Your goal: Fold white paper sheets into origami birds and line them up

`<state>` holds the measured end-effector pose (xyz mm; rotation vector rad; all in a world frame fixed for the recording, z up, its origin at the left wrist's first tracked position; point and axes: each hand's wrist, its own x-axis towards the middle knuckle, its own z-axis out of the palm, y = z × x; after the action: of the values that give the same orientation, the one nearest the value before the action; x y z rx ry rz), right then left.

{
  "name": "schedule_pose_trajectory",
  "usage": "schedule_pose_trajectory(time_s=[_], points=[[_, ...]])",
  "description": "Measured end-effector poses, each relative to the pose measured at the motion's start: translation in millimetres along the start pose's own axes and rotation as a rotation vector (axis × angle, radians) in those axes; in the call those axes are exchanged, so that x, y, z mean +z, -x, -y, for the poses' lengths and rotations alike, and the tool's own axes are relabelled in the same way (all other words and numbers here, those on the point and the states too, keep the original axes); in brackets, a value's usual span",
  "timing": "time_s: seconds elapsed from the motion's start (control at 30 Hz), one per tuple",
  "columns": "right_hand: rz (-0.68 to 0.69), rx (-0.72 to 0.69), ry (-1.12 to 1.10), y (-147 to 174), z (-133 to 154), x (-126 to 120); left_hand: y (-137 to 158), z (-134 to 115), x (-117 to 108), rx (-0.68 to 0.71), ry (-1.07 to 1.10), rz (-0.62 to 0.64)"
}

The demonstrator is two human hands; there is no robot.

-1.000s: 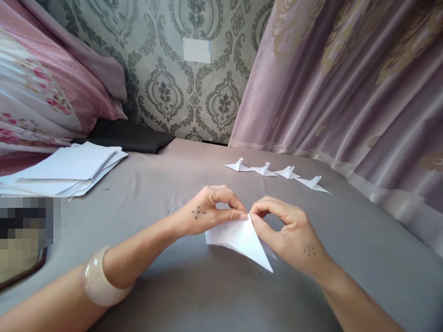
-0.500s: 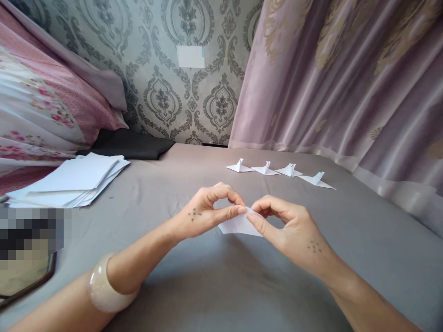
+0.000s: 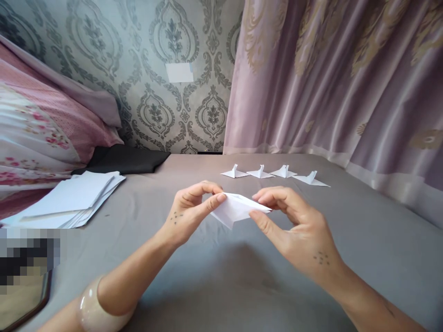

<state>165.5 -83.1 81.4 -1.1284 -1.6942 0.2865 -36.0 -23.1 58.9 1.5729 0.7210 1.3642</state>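
A white folded sheet of paper (image 3: pixel 237 210) is held up above the bed, its layers slightly parted along the top edge. My left hand (image 3: pixel 194 207) pinches its left corner between thumb and forefinger. On the other side, my right hand (image 3: pixel 294 221) is loosely around the pointed right end, with the thumb at the lower front edge and the fingers by the upper edge. Behind the hands stands a row of several white folded paper birds (image 3: pixel 260 172). How the paper is folded on its far side is hidden.
A stack of white paper sheets (image 3: pixel 69 198) lies at the left, near a black folded cloth (image 3: pixel 128 159). A dark-rimmed object (image 3: pixel 26 295), partly blurred out, is at the lower left. The grey sheet (image 3: pixel 194 286) stretches to a patterned wall (image 3: pixel 155 83) and pink curtain (image 3: pixel 297 92).
The paper has turned and spread, showing a pointed right end. My left hand has moved a little left, and my right fingers have parted from their tight pinch. The view has shifted.
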Motion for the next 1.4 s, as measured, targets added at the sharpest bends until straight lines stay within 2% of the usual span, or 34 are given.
schedule_pose_trajectory(time_s=[0.1, 0.23, 0.3, 0.5, 0.67, 0.73, 0.83, 0.93, 1.1, 1.23, 1.4], points=[[-0.037, -0.063, 0.012, -0.8, -0.1, 0.6, 1.6, 0.9, 1.5, -0.04, -0.012, -0.012], [0.006, -0.221, 0.064, -2.9, -0.9, 0.7, 3.0, 1.8, 2.5, -0.11, -0.008, -0.018], [0.019, -0.235, 0.07, -3.5, -2.0, 1.0, 3.3, 2.6, 2.4, -0.13, -0.007, -0.018], [0.02, -0.074, 0.046, -3.5, -2.7, 2.1, 3.7, 2.0, 3.8, -0.094, -0.031, -0.018], [0.064, 0.001, -0.035, -5.4, 0.0, -1.7, 4.0, -2.0, 6.1, -0.022, -0.073, 0.024], [0.128, 0.096, -0.08, -7.3, -0.3, -4.9, 4.2, -4.2, 6.1, 0.017, -0.11, 0.056], [0.304, 0.247, -0.114, -11.4, -1.9, -11.0, 4.5, -7.7, 5.3, 0.043, -0.127, 0.119], [0.452, 0.313, -0.093, -14.7, -2.9, -15.8, 4.3, -10.7, 4.8, 0.013, -0.08, 0.189], [0.523, 0.3, -0.055, -14.6, -0.5, -17.1, 4.5, -14.5, 6.4, -0.118, 0.003, 0.279], [0.545, 0.306, -0.019, -11.4, 2.3, -16.8, 4.8, -15.6, 7.6, -0.228, 0.052, 0.259], [0.555, 0.379, -0.001, -6.8, 4.3, -17.9, 4.7, -14.3, 7.6, -0.3, 0.046, 0.207]])
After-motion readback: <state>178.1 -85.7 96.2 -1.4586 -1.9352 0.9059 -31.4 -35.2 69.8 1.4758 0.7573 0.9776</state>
